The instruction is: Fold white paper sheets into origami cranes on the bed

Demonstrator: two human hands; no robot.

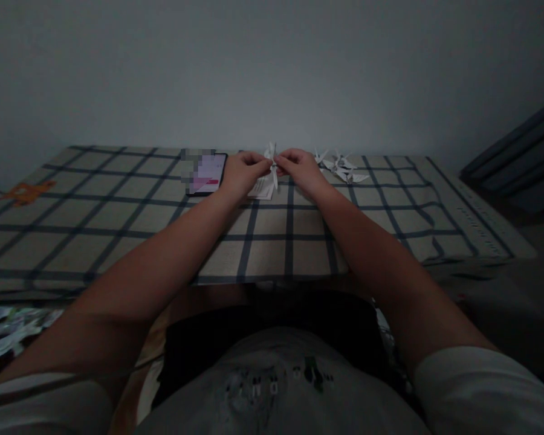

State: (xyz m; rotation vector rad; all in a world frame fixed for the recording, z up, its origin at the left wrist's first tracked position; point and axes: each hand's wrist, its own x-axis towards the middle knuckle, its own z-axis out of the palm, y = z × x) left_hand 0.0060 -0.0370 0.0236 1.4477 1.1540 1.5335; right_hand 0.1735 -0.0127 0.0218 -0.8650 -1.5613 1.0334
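Note:
Both of my hands are stretched out over a table covered by a checked cloth (118, 211). My left hand (242, 172) and my right hand (301, 169) pinch a small white folded paper figure (272, 160) between their fingertips, held upright just above the cloth. Under the hands lies a small stack of white paper sheets (262, 188). A phone (206, 174) with a lit screen lies flat just left of my left hand.
Several finished white folded paper figures (342, 166) lie on the cloth right of my right hand. An orange item (25, 192) sits at the far left edge. A plain wall rises behind the table. More paper pieces (9, 329) lie low at left.

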